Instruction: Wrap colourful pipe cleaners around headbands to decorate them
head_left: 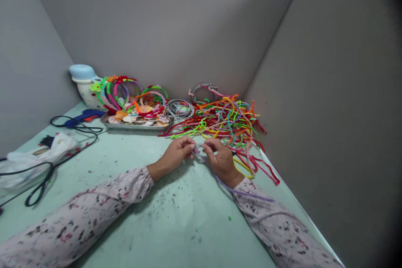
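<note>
My left hand (179, 152) pinches a thin grey hoop and the end of a purple fuzzy stem near the table's middle. Opposite it, my right hand (221, 160) has thumb and index finger closed on the same grey hoop. The purple stem (251, 195) trails from between the hands, under my right wrist and over the right sleeve. Most of the hoop is hidden by the fingers. Just behind my right hand lies a tangled heap of colourful fuzzy stems (232, 119).
A metal tray (138, 126) holds shells and wrapped hoops (121, 92). Bare grey hoops (180, 109) lie beside it. At the left are a white jar with a blue lid (84, 86), a blue tool (83, 118), black cables (47, 184) and a plastic bag (37, 159).
</note>
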